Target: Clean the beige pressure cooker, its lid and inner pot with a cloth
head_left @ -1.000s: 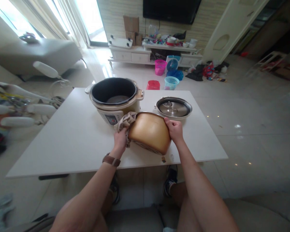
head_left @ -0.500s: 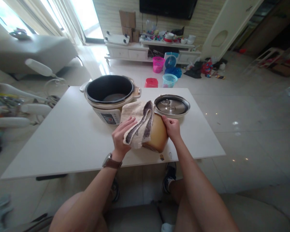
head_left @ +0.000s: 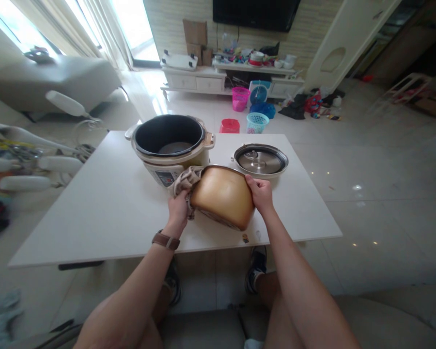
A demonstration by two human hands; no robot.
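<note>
A gold-coloured inner pot (head_left: 223,196) is tilted above the near part of the white table, its outer wall and part of its base towards me. My right hand (head_left: 260,194) is closed on the pot's right rim, thumb on the outside. On the left side, my left hand (head_left: 179,208) grips a bunched beige-and-dark cloth (head_left: 187,180) against the pot's wall. Behind them stands the open electric pressure cooker (head_left: 170,140), dark inside, with a control panel on its front. Its round lid (head_left: 261,160) lies underside up to the right.
The white table (head_left: 105,213) carries all of this, its near edge in front of my knees. Beyond it on the floor are a red stool (head_left: 229,126), a light blue basket (head_left: 257,122) and a pink basket (head_left: 240,99). White lamp-like parts (head_left: 63,103) stand at the left.
My left hand has moved down and left, bunching the cloth, which was spread over the pot's left side. More of the gold wall shows. The right hand keeps its hold.
</note>
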